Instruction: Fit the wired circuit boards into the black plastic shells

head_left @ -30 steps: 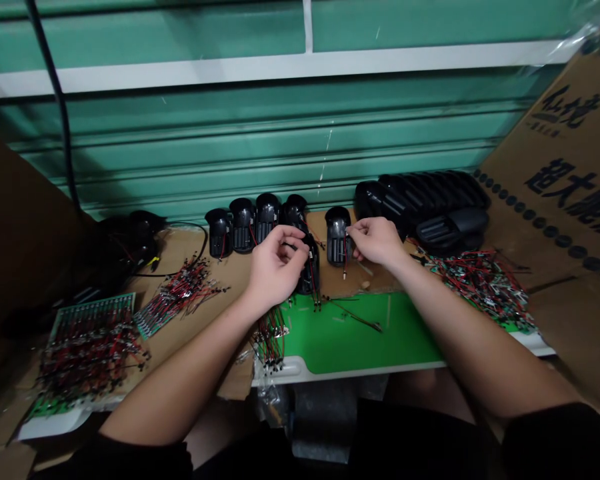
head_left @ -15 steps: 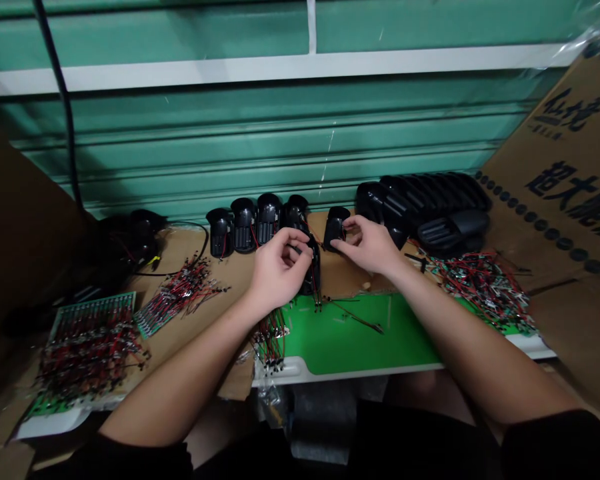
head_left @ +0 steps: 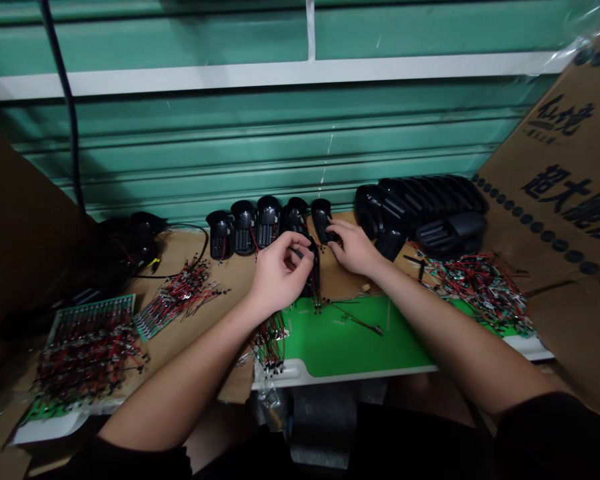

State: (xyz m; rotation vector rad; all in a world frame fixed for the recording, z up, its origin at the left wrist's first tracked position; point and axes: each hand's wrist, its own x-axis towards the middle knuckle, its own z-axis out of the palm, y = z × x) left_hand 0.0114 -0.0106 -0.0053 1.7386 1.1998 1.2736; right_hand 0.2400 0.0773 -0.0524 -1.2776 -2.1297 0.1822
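Note:
My right hand (head_left: pixel 354 248) has its fingertips and thumb on the right edge of a black plastic housing (head_left: pixel 321 212), which stands at the right end of a row by the wall. Curled with thumb and fingers close together, my left hand (head_left: pixel 283 270) has a small dark piece at its fingertips, too hidden to name. Just beyond that hand another black housing (head_left: pixel 313 267) lies partly covered, with thin wires hanging from it. Several similar housings (head_left: pixel 244 223) with red wires line up to the left.
More black housings (head_left: pixel 425 200) are stacked at the back right. Tangled red and black wires (head_left: pixel 485 290) lie on the right; wired circuit boards (head_left: pixel 93 340) lie on the left. A green board (head_left: pixel 350 347) edges the front. A cardboard box (head_left: pixel 570 200) borders the right side.
My right hand has moved left with the black housing, bringing it close to the others in the row. My left hand has stayed nearly in place.

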